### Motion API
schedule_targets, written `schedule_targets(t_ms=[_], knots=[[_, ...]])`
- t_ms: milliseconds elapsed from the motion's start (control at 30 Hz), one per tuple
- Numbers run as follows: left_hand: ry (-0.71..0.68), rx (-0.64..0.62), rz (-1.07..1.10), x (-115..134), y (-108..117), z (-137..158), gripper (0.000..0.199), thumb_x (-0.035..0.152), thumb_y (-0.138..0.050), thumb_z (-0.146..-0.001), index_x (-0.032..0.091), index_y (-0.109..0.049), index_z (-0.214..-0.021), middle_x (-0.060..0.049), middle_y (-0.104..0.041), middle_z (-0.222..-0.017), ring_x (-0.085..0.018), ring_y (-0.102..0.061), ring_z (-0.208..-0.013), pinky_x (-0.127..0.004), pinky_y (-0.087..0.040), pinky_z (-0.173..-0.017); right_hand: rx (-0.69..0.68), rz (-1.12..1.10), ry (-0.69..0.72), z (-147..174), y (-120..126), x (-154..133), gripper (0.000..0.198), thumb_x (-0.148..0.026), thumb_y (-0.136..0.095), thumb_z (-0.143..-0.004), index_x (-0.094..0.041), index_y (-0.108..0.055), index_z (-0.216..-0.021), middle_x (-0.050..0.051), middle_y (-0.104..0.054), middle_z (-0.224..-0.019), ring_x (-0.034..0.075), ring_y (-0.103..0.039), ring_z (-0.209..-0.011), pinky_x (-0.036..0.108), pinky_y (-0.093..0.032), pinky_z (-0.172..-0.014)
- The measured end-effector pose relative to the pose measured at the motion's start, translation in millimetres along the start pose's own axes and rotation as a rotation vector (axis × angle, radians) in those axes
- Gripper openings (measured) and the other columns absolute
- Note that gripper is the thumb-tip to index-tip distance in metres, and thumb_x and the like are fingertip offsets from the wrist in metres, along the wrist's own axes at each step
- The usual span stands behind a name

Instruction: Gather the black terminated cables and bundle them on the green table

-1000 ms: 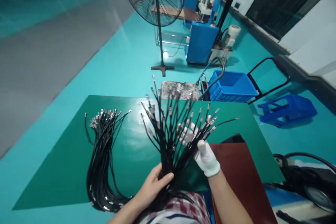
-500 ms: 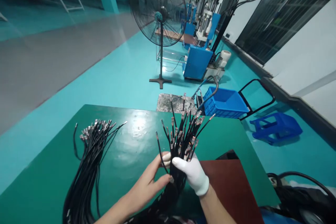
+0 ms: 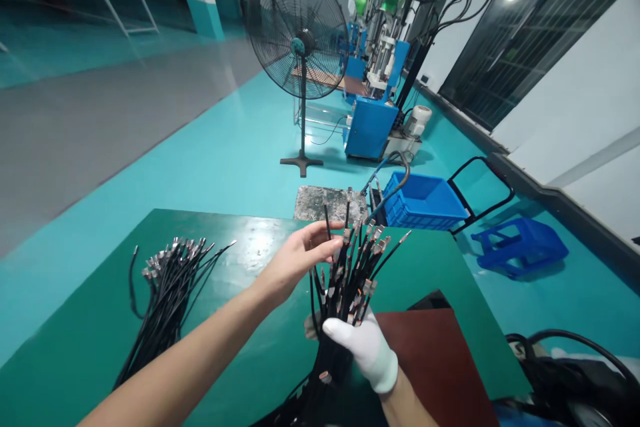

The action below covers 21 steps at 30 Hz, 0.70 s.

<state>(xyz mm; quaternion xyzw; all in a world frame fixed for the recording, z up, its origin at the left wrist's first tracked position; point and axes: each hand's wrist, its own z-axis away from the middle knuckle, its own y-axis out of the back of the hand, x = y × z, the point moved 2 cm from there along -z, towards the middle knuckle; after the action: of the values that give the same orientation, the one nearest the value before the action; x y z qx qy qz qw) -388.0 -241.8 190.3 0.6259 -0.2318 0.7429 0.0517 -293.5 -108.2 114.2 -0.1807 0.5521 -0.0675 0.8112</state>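
A thick bundle of black cables (image 3: 333, 353) with metal connector ends stands up in front of me, its tips fanning out at different heights. My right hand (image 3: 363, 347), in a white glove, is wrapped round the bundle below the connectors. My left hand (image 3: 300, 257), bare, reaches to the left side of the upper ends. Its thumb and fingers are apart around the tips, touching or nearly touching them; the contact is partly hidden. One metal end (image 3: 325, 377) pokes out low on the bundle. A second bundle of black cables (image 3: 170, 307) lies on the table to the left.
The green table (image 3: 240, 360) carries a reddish-brown board (image 3: 440, 360) at right. Beyond its far edge are a blue crate (image 3: 425, 200) on a trolley, an upturned blue stool (image 3: 523, 247), a standing fan (image 3: 300, 33) and blue machines (image 3: 373, 127).
My left hand has moved up from the lower side of the bundle to its connector ends. My right hand keeps its hold. The view has shifted slightly.
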Motion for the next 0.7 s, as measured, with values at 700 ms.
schedule_targets(t_ms=[700], knots=[[0.049, -0.007, 0.198, 4, -11, -5, 0.035, 0.036, -0.078, -0.071, 0.014, -0.071, -0.098, -0.001, -0.065, -0.077, -0.008, -0.055, -0.065, -0.018, -0.039, -0.058, -0.086, -0.11, 0.021, 0, -4, -1, 0.04, -0.037, -0.081, -0.068, -0.013, -0.071, -0.097, 0.01, -0.074, -0.082, 0.023, -0.072, -0.073, 0.04, -0.059, -0.078]])
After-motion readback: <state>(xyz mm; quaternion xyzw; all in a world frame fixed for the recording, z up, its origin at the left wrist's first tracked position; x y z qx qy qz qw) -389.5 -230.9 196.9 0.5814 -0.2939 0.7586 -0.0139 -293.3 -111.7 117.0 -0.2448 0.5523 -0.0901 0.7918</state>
